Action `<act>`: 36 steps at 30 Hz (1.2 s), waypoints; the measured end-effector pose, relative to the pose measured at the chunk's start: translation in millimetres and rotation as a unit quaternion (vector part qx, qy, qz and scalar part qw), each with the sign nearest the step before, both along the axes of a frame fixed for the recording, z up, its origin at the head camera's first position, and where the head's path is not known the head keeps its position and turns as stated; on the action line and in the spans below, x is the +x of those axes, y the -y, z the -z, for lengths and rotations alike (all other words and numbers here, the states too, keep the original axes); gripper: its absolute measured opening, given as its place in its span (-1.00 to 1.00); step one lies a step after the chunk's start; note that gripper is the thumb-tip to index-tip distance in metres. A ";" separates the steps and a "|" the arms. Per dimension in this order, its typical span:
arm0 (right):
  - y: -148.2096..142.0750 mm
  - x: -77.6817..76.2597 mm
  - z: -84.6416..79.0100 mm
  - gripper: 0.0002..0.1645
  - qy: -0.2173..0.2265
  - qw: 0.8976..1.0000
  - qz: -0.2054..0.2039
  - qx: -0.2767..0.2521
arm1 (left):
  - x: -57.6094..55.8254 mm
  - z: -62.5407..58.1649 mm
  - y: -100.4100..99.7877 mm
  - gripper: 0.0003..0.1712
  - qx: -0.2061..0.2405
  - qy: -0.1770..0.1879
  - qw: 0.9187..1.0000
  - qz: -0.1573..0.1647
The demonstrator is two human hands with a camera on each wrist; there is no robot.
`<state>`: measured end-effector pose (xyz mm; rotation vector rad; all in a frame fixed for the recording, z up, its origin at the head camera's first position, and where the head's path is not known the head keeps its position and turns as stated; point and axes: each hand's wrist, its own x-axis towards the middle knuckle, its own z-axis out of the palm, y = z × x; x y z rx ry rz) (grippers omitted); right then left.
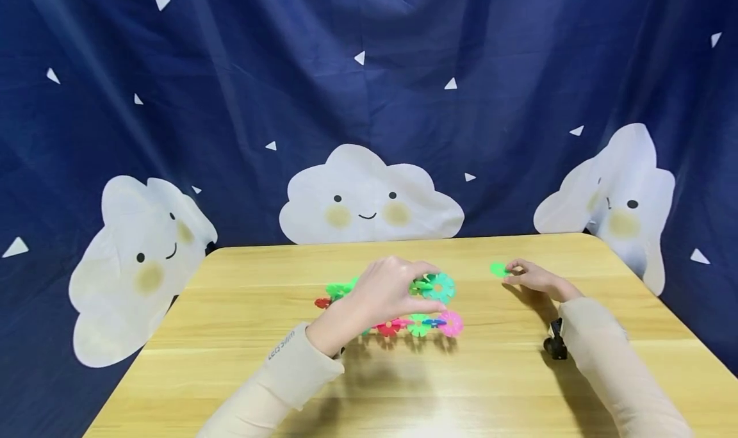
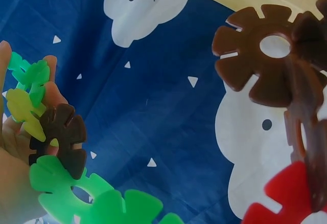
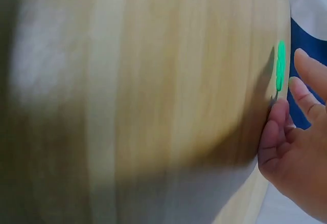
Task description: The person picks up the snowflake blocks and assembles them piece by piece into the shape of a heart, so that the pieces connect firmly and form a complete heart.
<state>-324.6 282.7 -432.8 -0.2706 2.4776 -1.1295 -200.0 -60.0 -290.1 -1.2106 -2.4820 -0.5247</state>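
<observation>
My left hand [image 1: 383, 291] holds a linked chain of notched, flower-shaped plastic discs above the table. At its right end are a teal disc [image 1: 441, 288] and a pink disc [image 1: 451, 324]; red and green discs [image 1: 419, 325] show below the thumb, others are hidden by the hand. In the left wrist view brown discs [image 2: 255, 55], a yellow disc [image 2: 24, 112] and green discs [image 2: 71, 188] belong to the chain. To the right, my right hand [image 1: 533, 276] reaches a single green disc [image 1: 498, 269] near the table's far side. Its fingertips are at the disc's edge, with thumb and forefinger apart.
A light wooden table [image 1: 473, 380] carries everything. Behind it hangs a dark blue curtain [image 1: 403, 118] with white clouds and triangles. A black device [image 1: 555, 342] sits at the right wrist.
</observation>
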 end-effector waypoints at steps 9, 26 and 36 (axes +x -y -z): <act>-0.3 1.4 1.4 -0.51 -0.010 0.999 -0.032 -0.007 | 0.8 0.8 -2.5 -0.47 -0.003 0.008 1.000 0.008; 34.4 32.7 -11.4 -0.71 -0.124 0.988 -0.081 0.038 | 1.0 1.2 -3.7 -0.45 -0.002 0.011 1.000 0.004; 85.8 78.8 -70.3 -0.65 -0.263 0.947 -0.093 -0.161 | 1.7 1.4 1.6 -0.43 0.002 0.009 1.000 -0.010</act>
